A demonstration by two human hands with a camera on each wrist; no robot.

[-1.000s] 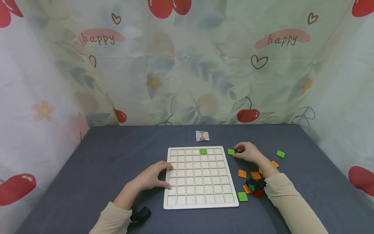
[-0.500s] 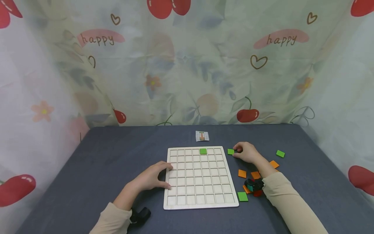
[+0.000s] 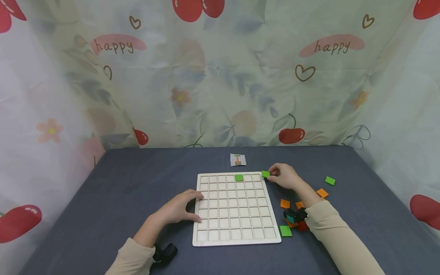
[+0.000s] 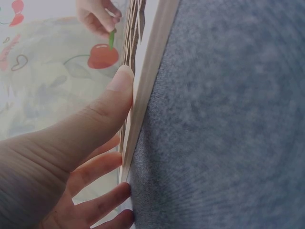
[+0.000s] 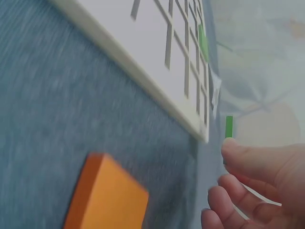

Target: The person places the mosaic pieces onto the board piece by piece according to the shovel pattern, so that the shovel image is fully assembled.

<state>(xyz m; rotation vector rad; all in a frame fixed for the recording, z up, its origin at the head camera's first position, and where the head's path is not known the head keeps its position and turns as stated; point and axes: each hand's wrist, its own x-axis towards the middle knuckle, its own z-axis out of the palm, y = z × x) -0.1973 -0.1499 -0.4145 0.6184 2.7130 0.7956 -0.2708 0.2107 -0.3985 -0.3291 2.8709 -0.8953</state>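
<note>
A white gridded board (image 3: pixel 237 241) lies on the dark table, with one green tile (image 3: pixel 239 177) seated in its top row. At the board's left edge rests my left hand (image 3: pixel 175 206), thumb and fingers spread and touching the rim. The left wrist view shows the thumb (image 4: pixel 102 112) lying on the edge and the other fingers beyond it. My right hand (image 3: pixel 286 176) pinches a second green tile (image 3: pixel 265 174) by the board's top right corner. In the right wrist view this green tile (image 5: pixel 229 126) sticks up from the thumb and fingertips, off the table.
Several orange tiles (image 3: pixel 285 204) lie right of the board, partly under the right wrist, with a red piece (image 3: pixel 303 226) among them. Loose green tiles (image 3: pixel 285 231) (image 3: pixel 330 180) lie nearby. A small picture card (image 3: pixel 238 159) sits behind the board. Patterned curtain (image 3: pixel 220 95) surrounds the table.
My right hand has lifted the green tile from the table beside the board and moved it left, to the top right corner. The left hand has stayed in place.
</note>
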